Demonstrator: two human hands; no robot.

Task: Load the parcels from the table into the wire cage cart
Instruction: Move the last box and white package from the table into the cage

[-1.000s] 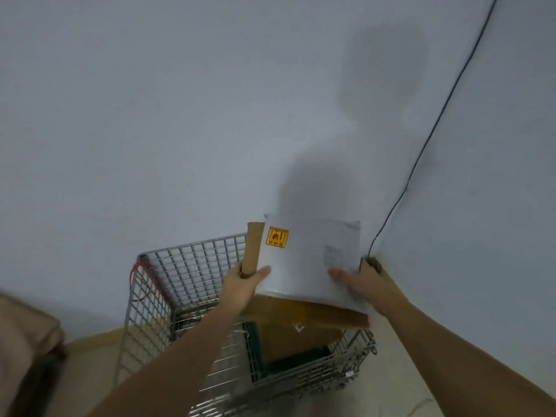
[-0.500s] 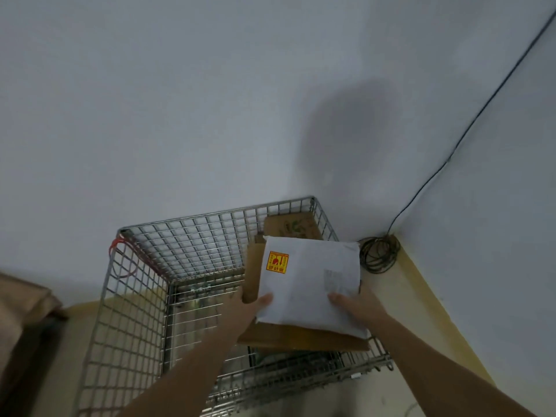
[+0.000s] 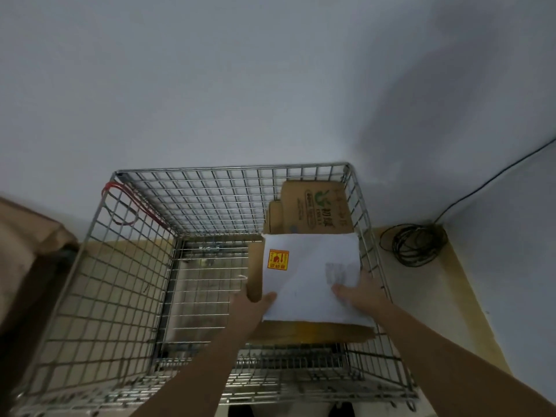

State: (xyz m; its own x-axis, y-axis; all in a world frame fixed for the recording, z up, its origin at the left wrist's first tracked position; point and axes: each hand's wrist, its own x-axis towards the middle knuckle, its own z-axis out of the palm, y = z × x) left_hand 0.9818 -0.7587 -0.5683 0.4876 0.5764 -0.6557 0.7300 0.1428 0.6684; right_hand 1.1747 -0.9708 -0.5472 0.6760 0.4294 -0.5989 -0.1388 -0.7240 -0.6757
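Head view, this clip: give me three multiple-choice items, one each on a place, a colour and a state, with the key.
1. Where in the wire cage cart does the printed cardboard box stand?
A. far right corner
B. near left corner
C. outside it

2. What colour is the sticker on the white mailer?
A. blue
B. yellow and red
C. green

3. How is the mailer stack held?
A. by the left hand alone
B. lying free on the floor
C. by both hands over the cart

Key: 1 A, the box leans by the far and right mesh walls; 2 B, a yellow square with red marks; 3 C, the left hand and right hand grip its near edge.
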